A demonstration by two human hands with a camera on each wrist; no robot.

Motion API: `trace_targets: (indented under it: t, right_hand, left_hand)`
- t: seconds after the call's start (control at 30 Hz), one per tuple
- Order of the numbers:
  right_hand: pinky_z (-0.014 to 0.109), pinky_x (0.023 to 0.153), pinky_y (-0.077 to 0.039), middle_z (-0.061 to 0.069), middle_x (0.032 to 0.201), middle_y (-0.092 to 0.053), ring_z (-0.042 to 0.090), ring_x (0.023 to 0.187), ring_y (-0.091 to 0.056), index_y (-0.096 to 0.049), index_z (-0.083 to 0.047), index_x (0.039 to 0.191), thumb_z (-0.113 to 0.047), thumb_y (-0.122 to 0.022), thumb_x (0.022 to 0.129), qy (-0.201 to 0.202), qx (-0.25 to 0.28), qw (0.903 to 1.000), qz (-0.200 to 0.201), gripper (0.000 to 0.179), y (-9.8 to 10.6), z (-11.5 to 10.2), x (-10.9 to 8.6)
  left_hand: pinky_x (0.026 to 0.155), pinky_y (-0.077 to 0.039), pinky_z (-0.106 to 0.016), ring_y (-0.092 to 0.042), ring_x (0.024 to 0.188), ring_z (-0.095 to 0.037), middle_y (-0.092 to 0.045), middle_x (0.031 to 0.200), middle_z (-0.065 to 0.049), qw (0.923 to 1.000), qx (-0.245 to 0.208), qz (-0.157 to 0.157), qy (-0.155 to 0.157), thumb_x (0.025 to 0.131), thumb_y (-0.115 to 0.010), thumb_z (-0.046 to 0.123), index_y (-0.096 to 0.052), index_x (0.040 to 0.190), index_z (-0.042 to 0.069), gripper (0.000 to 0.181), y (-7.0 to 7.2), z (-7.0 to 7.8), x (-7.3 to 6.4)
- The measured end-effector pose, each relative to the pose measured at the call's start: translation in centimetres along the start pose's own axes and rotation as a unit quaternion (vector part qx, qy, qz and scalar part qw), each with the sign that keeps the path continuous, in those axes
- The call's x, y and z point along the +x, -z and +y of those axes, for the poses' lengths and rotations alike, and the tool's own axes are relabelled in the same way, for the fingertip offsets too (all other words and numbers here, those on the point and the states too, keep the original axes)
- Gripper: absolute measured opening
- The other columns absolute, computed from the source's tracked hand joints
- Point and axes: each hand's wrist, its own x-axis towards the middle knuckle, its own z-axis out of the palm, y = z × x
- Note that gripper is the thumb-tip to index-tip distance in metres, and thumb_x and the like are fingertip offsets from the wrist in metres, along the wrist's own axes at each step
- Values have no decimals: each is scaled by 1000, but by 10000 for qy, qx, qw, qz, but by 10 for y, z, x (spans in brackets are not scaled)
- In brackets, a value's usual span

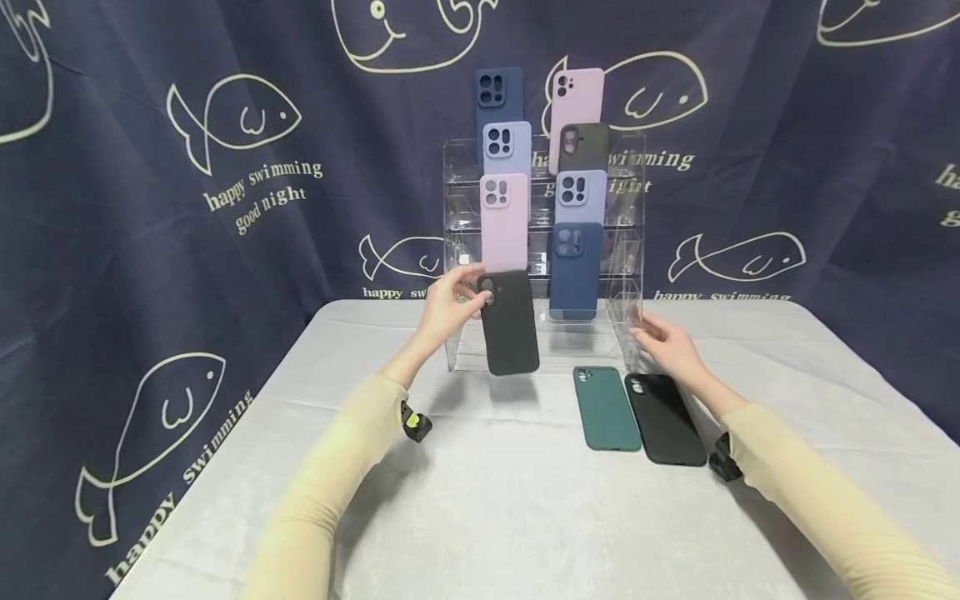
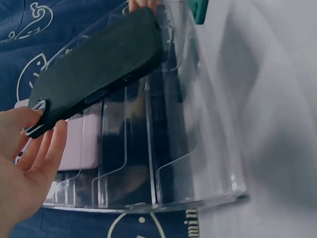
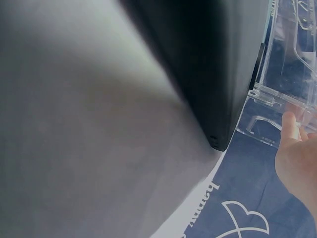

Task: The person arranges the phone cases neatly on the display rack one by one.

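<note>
My left hand (image 1: 447,310) pinches a black phone case (image 1: 512,329) by its upper corner, beside the camera opening. The case hangs upright, slightly tilted, in front of the lowest tier of a clear display stand (image 1: 577,364). In the left wrist view, the thumb lies near the opening of the black case (image 2: 99,64) and the other fingers are underneath. My right hand (image 1: 672,352) holds the stand's right side edge. The right wrist view shows the thumb of this hand (image 3: 297,166) against the clear plastic; its other fingers are partly hidden.
On the stand's left column are dark blue, lavender and pink cases (image 1: 504,233). The right column has pink, dark grey, lavender and blue cases (image 1: 576,279). A green case (image 1: 607,410) and another black case (image 1: 666,421) lie on the white-covered table (image 1: 487,508). A fish-patterned curtain (image 1: 262,208) hangs behind.
</note>
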Motion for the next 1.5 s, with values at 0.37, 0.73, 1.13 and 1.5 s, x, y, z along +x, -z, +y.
trace_targets:
  t: [0.37,0.73,1.13,1.5]
  right_hand:
    - [-2,75,-45,32,132,-44,-26,82,-45,-31,7,141,-19,-53,96,57,26,10000,-5,57,1,3,1]
    - [0,75,-47,35,130,-44,-24,84,-48,-31,11,140,-12,-53,95,183,365,9992,-32,55,-1,5,0]
    - [0,76,-47,32,131,-46,-24,83,-47,-32,8,140,-14,-53,95,60,231,9997,36,54,-1,2,-2]
    - [0,77,-47,28,135,-44,-13,95,-53,-33,4,142,-19,-55,95,-107,27,9999,12,57,1,4,2]
  left_hand:
    - [55,-59,-20,-66,76,-27,-63,107,-16,9975,54,708,56,82,-70,4,-60,113,-1,33,14,7,34]
    - [69,-58,-29,-66,77,-27,-58,105,-17,9873,233,1536,-338,80,-70,1,-62,113,-1,33,17,10,61]
    - [73,-58,-28,-66,79,-28,-56,105,-17,9861,301,1568,-464,80,-69,0,-63,112,-1,33,-4,-7,69]
    - [72,-59,-28,-67,82,-28,-61,104,-16,9896,587,1315,-18,80,-71,4,-66,115,3,35,-13,-20,67]
